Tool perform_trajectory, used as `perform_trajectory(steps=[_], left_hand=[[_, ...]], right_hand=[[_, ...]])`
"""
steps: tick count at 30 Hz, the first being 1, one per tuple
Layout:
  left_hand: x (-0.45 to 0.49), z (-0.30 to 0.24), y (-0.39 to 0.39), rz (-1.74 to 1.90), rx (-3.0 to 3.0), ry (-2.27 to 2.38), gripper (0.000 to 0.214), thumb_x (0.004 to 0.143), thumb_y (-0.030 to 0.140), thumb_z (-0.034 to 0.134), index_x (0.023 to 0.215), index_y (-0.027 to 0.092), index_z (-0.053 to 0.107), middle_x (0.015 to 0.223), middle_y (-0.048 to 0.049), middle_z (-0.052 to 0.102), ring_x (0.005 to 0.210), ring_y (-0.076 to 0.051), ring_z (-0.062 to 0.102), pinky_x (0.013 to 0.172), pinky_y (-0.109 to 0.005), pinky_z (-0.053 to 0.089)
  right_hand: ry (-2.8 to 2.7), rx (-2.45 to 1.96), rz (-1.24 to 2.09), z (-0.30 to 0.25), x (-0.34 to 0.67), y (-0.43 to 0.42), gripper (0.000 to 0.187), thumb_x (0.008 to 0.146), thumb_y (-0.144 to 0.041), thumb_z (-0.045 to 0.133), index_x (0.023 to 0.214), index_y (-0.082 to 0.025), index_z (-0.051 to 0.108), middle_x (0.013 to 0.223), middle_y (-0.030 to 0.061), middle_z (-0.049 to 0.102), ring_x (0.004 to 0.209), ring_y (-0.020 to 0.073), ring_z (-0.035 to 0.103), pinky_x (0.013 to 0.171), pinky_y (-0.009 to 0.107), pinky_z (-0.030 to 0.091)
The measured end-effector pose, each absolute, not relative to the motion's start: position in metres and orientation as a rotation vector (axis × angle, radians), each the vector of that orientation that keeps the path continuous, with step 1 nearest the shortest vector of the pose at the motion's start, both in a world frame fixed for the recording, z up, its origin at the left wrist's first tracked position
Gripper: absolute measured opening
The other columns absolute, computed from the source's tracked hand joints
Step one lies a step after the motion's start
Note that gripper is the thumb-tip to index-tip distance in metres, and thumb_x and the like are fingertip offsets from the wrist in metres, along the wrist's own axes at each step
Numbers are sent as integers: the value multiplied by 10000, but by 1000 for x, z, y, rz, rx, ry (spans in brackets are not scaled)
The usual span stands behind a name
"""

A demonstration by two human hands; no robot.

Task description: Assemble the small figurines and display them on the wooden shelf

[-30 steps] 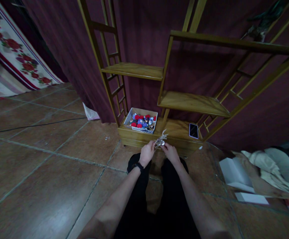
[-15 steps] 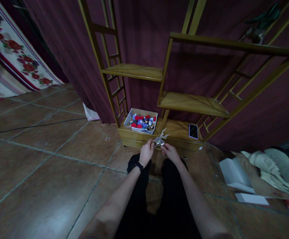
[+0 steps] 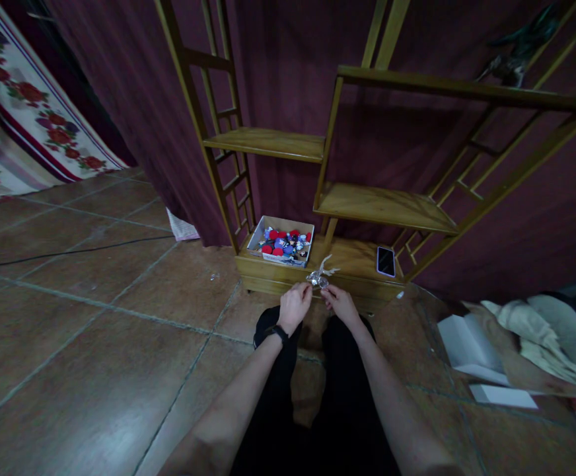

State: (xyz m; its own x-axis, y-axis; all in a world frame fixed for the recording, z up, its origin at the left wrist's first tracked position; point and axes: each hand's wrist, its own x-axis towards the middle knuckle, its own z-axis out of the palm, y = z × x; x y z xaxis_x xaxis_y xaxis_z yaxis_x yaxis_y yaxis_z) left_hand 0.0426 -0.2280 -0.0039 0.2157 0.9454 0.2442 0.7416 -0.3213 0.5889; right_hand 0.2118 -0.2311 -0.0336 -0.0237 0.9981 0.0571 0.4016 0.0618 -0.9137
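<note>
Between my hands is a small shiny silver ornament (image 3: 318, 279) with pale, antler-like branches rising from it; its exact kind is too small to make out. My left hand (image 3: 295, 305), with a dark band at the wrist, is closed on its left side, fingers bent round its lower edge. My right hand (image 3: 340, 305) pinches its right side between thumb and fingers. The ornament is held at the front edge of the low wooden shelf (image 3: 355, 258). Just beyond it, a shallow cardboard box (image 3: 288, 260) holds several small red, blue and white figures.
A phone (image 3: 386, 261) lies on the shelf's right end. Higher boards (image 3: 387, 206) of the wooden rack jut out above. White boxes (image 3: 471, 347) and cloth (image 3: 540, 330) are on the floor at right. A black cable (image 3: 70, 253) runs along the tiles at left.
The ornament has tilted and turned slightly between my fingers, and its branches point a little more to the right. My left hand has shifted slightly. The box and phone stay put.
</note>
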Motion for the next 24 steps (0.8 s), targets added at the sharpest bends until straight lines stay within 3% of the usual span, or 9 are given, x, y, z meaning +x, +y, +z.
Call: perform_trajectory(steps=[12,24], left_hand=[[45,-7,-226,718,2129,1619,214,896,336,405,944,211,572,940,-45,633,832,-153,590,693,-234,379],[46,-1,-229,715,2073,1689,233,892,362,410,930,217,589,929,-43,652,836,-157,606,690,-235,387]], right_hand=[[-1541,-1432,1040,-35,210,-231,292,774,-435,494,885,-195,618,671,-8,620,467,90,534,463,207,459],[-1566,-1512,911,-37,211,-230,265,792,-382,471,920,-214,630,734,1,653,534,107,567,510,219,462]])
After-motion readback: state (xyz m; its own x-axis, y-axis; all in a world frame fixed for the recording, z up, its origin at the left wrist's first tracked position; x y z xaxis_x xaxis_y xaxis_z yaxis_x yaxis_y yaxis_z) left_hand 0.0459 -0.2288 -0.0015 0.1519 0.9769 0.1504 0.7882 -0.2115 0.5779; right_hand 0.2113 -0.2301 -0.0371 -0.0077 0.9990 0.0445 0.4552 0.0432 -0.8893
